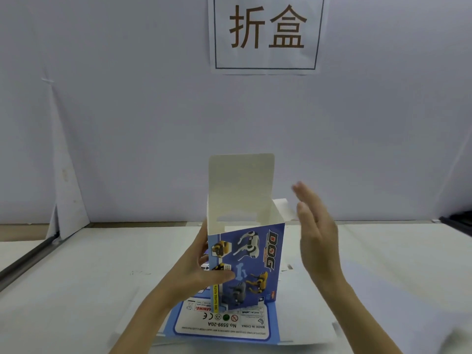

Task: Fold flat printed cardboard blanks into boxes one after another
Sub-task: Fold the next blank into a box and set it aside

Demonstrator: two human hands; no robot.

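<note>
A blue printed box point(251, 264) with robot dogs and the word DOG stands upright at the centre of the table, its top open. A tall white lid flap point(241, 185) rises at its back, and a smaller white flap point(286, 209) sticks out to the right. My left hand point(201, 267) grips the box's left side, thumb across the front panel. Just right of the box my right hand point(316, 236) hovers with straight fingers, holding nothing. A flat printed blank point(229, 325) lies under the box, near the table's front edge.
The white table point(102, 272) runs to a pale partition wall point(127, 123) bearing a paper sign point(265, 34) with two large characters. A metal rail point(28, 259) lies along the left side. A dark object point(459, 221) sits at the far right edge.
</note>
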